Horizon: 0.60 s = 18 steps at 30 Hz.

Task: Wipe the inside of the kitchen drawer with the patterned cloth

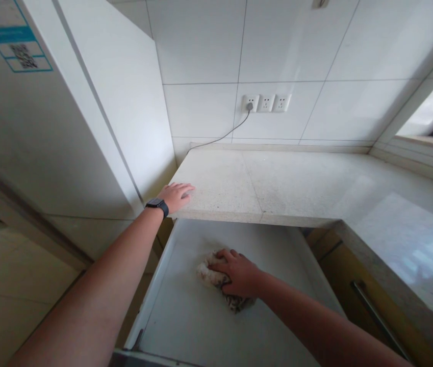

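My right hand (237, 272) presses down on a crumpled brownish cloth (210, 275) lying on the white floor of an open drawer (185, 316), fingers curled over the cloth. My left hand (177, 195), with a dark watch on its wrist, rests flat with fingers stretched out on the left front corner of the pale speckled stone countertop (277, 183). The drawer is pulled out beneath the countertop's front edge and holds nothing else that I can see.
A tall white refrigerator (67, 112) stands close on the left. A triple wall socket (265, 103) with one grey cable plugged in sits on the tiled back wall. A wooden cabinet door with a metal bar handle (377, 316) is at the lower right. A window sill (426, 142) is far right.
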{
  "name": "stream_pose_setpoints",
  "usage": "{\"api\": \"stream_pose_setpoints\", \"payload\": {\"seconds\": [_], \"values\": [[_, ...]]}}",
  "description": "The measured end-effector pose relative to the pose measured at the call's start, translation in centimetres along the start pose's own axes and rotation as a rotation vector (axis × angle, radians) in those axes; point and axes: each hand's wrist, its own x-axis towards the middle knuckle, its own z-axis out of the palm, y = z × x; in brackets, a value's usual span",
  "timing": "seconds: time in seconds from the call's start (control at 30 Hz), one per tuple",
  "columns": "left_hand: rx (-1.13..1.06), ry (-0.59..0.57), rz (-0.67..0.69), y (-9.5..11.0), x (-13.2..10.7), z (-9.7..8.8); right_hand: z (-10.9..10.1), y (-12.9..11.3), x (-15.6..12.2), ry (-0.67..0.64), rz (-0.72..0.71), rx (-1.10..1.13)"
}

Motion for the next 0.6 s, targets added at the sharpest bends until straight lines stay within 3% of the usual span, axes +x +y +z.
{"api": "stream_pose_setpoints", "payload": {"seconds": [0.6], "values": [[0.003, -0.003, 0.023, -0.26, 0.07, 0.01, 0.61, 0.59, 0.53, 0.065, -0.009, 0.045]]}}
